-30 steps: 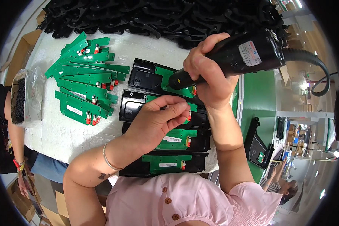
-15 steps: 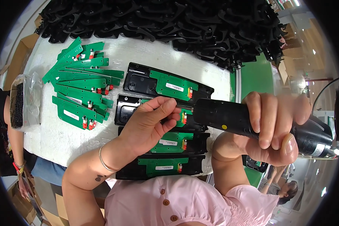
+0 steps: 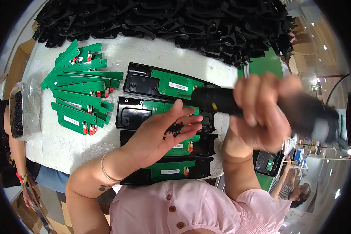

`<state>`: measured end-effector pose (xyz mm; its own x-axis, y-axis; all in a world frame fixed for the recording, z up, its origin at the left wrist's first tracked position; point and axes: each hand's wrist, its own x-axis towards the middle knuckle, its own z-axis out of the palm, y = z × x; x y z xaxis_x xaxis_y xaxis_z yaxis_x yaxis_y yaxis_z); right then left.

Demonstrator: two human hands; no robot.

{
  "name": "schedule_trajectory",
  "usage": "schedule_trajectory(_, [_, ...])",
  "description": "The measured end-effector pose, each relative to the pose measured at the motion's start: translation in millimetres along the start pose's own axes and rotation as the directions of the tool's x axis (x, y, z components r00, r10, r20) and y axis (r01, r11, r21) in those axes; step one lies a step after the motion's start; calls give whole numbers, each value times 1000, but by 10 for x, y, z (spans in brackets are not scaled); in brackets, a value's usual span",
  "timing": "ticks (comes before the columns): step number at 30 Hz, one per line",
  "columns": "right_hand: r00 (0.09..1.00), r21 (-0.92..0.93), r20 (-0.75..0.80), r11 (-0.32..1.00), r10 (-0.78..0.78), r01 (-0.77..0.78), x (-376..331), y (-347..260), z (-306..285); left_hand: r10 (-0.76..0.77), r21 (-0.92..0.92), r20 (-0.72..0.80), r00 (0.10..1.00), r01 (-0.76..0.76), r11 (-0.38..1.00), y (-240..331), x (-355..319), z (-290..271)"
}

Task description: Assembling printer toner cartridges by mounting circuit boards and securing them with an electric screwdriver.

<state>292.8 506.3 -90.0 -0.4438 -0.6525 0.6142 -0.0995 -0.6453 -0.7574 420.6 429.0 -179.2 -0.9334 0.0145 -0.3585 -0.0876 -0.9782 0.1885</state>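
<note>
Above four black cases (image 3: 134, 116), a palmful of screws (image 3: 173, 130) and a gripped driver (image 3: 216, 100)

Closest to the wearer, the nearest case (image 3: 202, 163) has a green board (image 3: 155, 171) lying in it, and the second case (image 3: 206, 145) has one too, partly hidden by the left hand (image 3: 154, 132). That hand is palm up over the second and third cases, its fingers loosely stretched and a little apart, the thumb held away from them. Nothing is pinched; the dark screws lie loose on the palm and fingers. Whether it touches a board beneath cannot be told.

To its right, the right hand (image 3: 261, 111) is blurred but plainly wrapped around the black driver, whose bit points left, near the lower edge of the board in the farthest case (image 3: 140, 84). Contact there cannot be made out.

All four cases, then, have their boards laid in. How many screws are in is too small to tell, so fastening looks unfinished, judging by those in the palm. To the left, a fan of boards (image 3: 82, 82) lies outside any case on the white surface (image 3: 105, 148), apparently not dealt with yet. Beyond that is a box of small black pieces (image 3: 17, 113) in clear plastic; farthest off, black parts (image 3: 163, 23) are heaped.
</note>
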Motion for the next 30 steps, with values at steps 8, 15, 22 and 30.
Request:
schedule_trajectory(8, [964, -64, -227, 986, 138, -156, 1, 418, -233, -31, 167, 81, 996, 17, 986, -44, 14, -60])
schedule_trajectory(15, [961, -76, -208, 977, 180, -199, 25, 446, -231, -34, 245, 120, 992, 4, 970, 6, -52, -50])
schedule_trajectory(22, [969, -91, -149, 973, 195, -210, 31, 489, -215, 122, 307, -50, 991, -101, 946, 4, -19, -31])
schedule_trajectory(30, [972, -116, -144, 972, 187, -204, 36, 435, -164, 148, 190, -43, 988, -137, 972, 32, 2, -122])
